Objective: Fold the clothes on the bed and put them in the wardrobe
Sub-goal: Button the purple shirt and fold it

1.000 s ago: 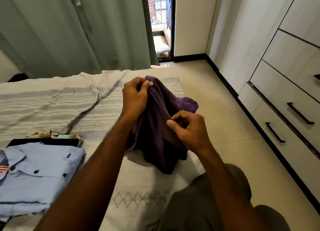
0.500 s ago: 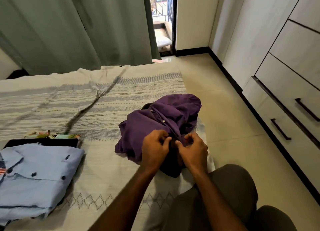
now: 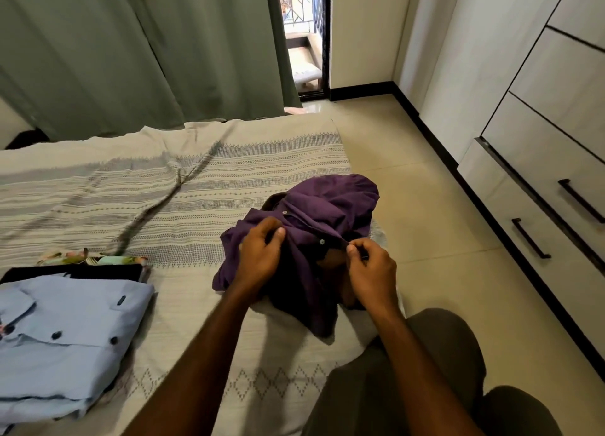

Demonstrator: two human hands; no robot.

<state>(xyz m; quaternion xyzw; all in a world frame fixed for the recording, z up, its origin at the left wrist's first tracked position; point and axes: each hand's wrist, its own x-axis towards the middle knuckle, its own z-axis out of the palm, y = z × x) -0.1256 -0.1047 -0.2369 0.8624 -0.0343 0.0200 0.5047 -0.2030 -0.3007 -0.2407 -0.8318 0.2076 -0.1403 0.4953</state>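
A crumpled purple button shirt (image 3: 330, 206) lies in a heap near the right edge of the bed (image 3: 183, 187). My left hand (image 3: 258, 255) grips a fold of its fabric on the left side of the button strip. My right hand (image 3: 370, 272) pinches the shirt's edge to the right of a small button. A folded light blue shirt (image 3: 65, 331) rests at the bed's left front, on top of a pile. The white wardrobe (image 3: 537, 114) with dark drawer handles stands along the right wall, its drawers closed.
Under and behind the blue shirt lie a black garment (image 3: 75, 272) and a floral one (image 3: 95, 259). Green curtains (image 3: 131, 49) hang behind the bed. A strip of tiled floor (image 3: 425, 239) separates bed and wardrobe. My knees sit at the bottom right.
One second ago both hands held the purple shirt up; it has come down onto the bed. In the last half second my hands moved apart along the button strip.
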